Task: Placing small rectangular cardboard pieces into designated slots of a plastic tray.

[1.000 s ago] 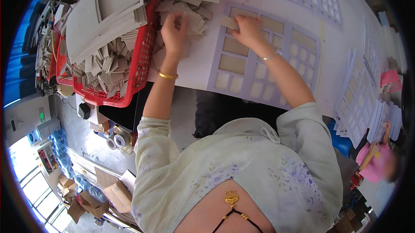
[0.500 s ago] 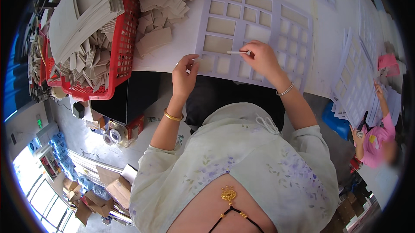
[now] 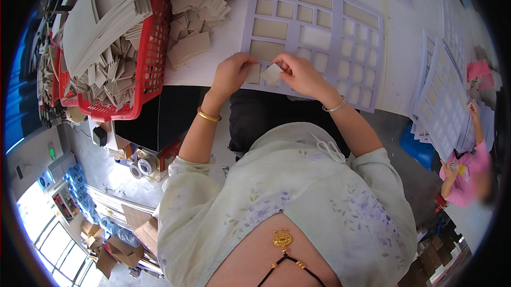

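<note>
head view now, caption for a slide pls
Wearer's right hand holding a small pale card over a lavender grid panel, left hand at the panel's left edge.

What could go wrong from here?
The right hand holds a small pale card tilted, so a corner might catch on the lattice panel. The panel's near side lies along the edge of the table, so a bump could shift it off. The red basket is heaped with card pieces; some might spill.

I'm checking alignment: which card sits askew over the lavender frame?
The pale card pinched in the right hand; grey cards set in the frame line up squarely.
</note>
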`<state>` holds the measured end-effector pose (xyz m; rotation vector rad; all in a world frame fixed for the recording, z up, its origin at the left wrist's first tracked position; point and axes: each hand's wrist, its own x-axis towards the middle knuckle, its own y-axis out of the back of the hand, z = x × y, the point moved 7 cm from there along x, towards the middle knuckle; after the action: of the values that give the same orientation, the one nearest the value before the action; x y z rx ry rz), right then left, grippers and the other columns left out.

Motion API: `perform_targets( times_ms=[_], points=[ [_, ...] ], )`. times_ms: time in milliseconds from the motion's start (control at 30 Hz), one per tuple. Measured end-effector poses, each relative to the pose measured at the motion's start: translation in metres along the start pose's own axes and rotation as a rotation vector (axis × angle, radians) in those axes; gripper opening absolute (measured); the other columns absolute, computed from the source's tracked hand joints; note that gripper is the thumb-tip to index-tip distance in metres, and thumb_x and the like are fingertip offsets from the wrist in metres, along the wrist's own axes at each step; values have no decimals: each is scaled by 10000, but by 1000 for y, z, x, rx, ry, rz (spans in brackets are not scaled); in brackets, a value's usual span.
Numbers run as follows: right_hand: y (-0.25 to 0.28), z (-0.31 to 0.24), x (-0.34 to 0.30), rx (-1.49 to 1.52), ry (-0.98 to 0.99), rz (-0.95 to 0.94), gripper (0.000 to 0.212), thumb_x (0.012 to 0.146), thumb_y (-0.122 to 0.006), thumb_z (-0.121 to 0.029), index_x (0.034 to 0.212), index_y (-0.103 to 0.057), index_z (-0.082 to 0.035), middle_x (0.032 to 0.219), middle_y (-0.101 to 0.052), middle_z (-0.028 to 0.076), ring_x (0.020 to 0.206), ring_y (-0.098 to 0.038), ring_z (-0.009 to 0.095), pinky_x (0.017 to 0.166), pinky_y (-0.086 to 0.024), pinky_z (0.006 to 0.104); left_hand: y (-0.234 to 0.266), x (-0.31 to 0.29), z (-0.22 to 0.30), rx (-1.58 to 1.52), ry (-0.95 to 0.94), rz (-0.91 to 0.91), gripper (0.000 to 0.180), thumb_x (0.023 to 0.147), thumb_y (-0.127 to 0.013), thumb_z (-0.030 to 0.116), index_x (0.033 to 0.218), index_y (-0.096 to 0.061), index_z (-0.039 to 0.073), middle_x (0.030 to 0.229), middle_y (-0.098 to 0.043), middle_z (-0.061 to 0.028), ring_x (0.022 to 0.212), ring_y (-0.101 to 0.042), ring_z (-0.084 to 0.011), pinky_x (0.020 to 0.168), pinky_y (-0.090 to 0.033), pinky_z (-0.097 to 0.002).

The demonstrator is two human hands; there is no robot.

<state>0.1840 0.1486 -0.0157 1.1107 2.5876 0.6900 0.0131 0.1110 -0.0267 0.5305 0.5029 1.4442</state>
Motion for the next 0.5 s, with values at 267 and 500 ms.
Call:
perform_targets(
  times_ms=[267, 500],
  points=[
    [-7, 6, 7, -37, -80, -93, 142, 790, -551, -32, 897, -640, -7, 803, -636, 168, 751, -610, 363, 657, -480, 426, 0, -5, 10, 121, -61, 13, 138, 796, -616, 50, 915, -666, 97, 917, -606, -81, 818, -619, -307, 702, -498, -378],
    [-14, 12, 14, -180, -91, -248, 201, 767, -530, -25, 927, -649, 4, 833, -636, 186, 759, -608, 369, 671, -484, 427, -1, -27, 19, 212, -176, -6, 259, 753, -630, 13, 991, -646, 112, 1005, -602, -65, 958, -588, -309, 780, -490, -403]
  ],
)
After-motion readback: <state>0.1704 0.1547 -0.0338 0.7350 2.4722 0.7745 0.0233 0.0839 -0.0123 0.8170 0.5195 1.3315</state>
